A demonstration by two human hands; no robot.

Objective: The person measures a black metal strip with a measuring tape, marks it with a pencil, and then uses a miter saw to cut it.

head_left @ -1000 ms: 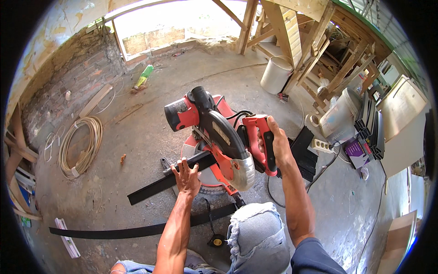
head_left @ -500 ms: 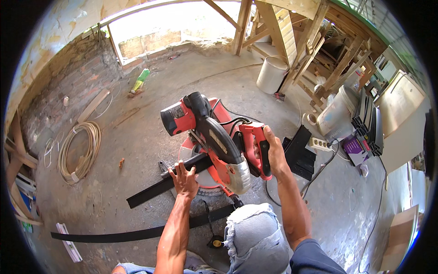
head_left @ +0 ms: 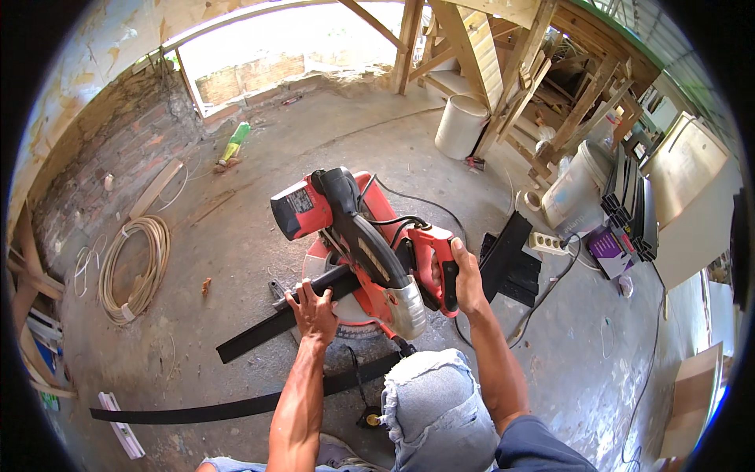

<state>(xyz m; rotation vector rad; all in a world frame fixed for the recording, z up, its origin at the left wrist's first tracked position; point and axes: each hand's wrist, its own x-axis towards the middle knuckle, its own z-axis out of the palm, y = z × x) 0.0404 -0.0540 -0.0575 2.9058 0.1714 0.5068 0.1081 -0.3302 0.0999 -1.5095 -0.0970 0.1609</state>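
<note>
A red and black miter saw (head_left: 376,250) stands on the concrete floor in front of me. My right hand (head_left: 469,282) is wrapped round its red and black handle (head_left: 447,275). A black profile bar (head_left: 253,337) lies across the saw's base, its free end sticking out to the left. My left hand (head_left: 315,316) grips this bar from above, its fingers bent over it just left of the saw head. The head hides the blade and the bar's right end. Nearer to me, a long black strip (head_left: 228,411) lies on the floor.
A tape measure (head_left: 369,417) lies beside my denim-covered knee (head_left: 435,405). Right of the saw are black offcuts (head_left: 507,263), a white power strip (head_left: 548,244) and its cable. A coil of hose (head_left: 135,267) lies left; a white bucket (head_left: 462,127) stands behind.
The saw head and handle have come down slightly toward me, with my right hand on the handle. My left hand stays on the bar. The whole view has shifted a little.
</note>
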